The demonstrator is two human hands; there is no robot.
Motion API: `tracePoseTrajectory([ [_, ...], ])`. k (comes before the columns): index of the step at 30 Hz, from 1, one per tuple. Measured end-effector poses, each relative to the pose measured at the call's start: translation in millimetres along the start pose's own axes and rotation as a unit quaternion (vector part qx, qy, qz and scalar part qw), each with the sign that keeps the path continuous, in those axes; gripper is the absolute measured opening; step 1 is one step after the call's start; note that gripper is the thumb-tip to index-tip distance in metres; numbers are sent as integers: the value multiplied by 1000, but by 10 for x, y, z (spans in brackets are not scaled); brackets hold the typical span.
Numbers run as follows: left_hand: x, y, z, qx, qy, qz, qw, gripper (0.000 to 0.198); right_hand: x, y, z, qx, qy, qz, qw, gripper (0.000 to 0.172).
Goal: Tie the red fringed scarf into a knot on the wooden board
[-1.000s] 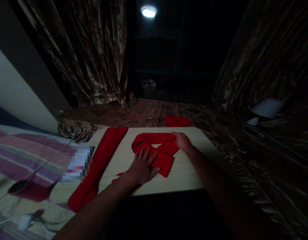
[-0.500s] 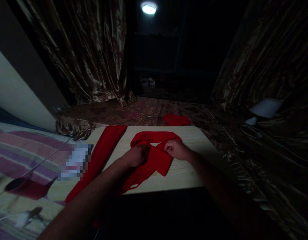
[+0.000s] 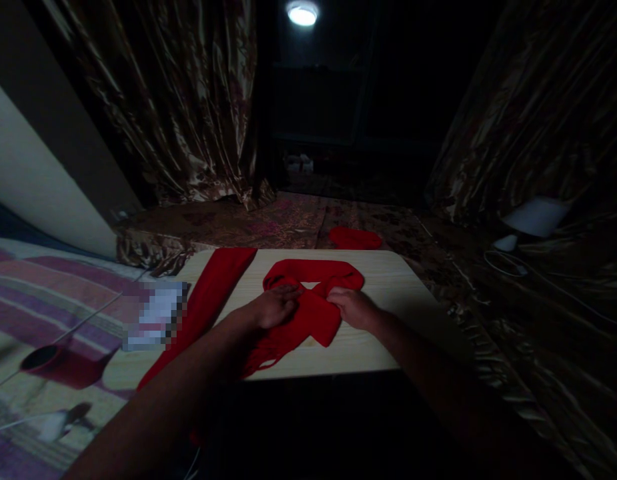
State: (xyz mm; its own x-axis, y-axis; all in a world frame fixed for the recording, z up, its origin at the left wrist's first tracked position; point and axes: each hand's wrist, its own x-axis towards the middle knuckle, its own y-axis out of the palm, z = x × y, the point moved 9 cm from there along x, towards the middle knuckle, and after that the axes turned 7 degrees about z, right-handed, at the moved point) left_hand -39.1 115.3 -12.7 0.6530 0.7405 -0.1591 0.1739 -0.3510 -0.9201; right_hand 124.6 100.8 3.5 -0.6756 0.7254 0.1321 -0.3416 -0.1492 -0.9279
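A red scarf [image 3: 313, 320] with a fringed end lies looped on a pale wooden table [image 3: 383, 347], its two ends crossing near the middle. My left hand [image 3: 275, 305] rests on the left side of the crossing, fingers stretched out over the cloth. At the right side, my right hand [image 3: 354, 308] is closed on the scarf's edge; the fingertips are partly hidden. A second long red strip of cloth [image 3: 208, 293] runs down the table's left side, partly covered by my left forearm.
Behind the table's far edge is another red cloth item [image 3: 355, 238]. To the left, a striped bedcover [image 3: 53, 280] carries a red cylindrical container [image 3: 63, 367] and a blurred-out flat item [image 3: 155, 317]. A white lamp [image 3: 535, 217] stands at the right, with patterned curtains [image 3: 198, 100] behind.
My left hand has gone from curled fingers to fingers laid flat on the scarf. My right hand has shifted slightly and stays at the edge. The view has moved a little.
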Motion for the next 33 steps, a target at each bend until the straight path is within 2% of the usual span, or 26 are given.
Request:
tracePoseTrajectory([
  [3, -1, -14, -5, -9, -6, 1, 1000, 58, -46, -72, 5, 0, -9, -3, 1000, 29],
  [7, 10, -8, 6, -22, -4, -4, 1000, 57, -148, -113, -25, 8, -26, 39, 999, 22],
  [9, 24, 20, 21, -16, -4, 2, 1000, 57, -183, -143, 3, -7, -15, 38, 999, 26],
  [12, 45, 83, 65, 5, -16, 18, 1000, 58, -210, -309, 223, -39, 1, -46, 998, 34],
  [14, 50, 113, 83, 18, -20, 28, 999, 60, -217, -386, 522, -66, -23, -90, 994, 25],
  [17, 44, 122, 75, 24, -16, 36, 999, 61, -186, -243, 1027, -137, -105, -35, 984, 13],
  [19, 34, 117, 64, 22, -17, 45, 999, 61, -159, -77, 1204, -200, -124, 18, 972, 10],
  [22, 18, 96, 48, 16, -23, 56, 998, 60, -98, 124, 1257, -277, -108, 45, 954, 10],
  [27, 17, 75, 32, -3, -22, 61, 998, 61, 2, 347, 1236, -316, -83, 18, 945, 13],
  [33, 21, 88, 21, 1, -18, 69, 997, 61, -90, 302, 1200, -300, -94, -33, 949, 16],
])
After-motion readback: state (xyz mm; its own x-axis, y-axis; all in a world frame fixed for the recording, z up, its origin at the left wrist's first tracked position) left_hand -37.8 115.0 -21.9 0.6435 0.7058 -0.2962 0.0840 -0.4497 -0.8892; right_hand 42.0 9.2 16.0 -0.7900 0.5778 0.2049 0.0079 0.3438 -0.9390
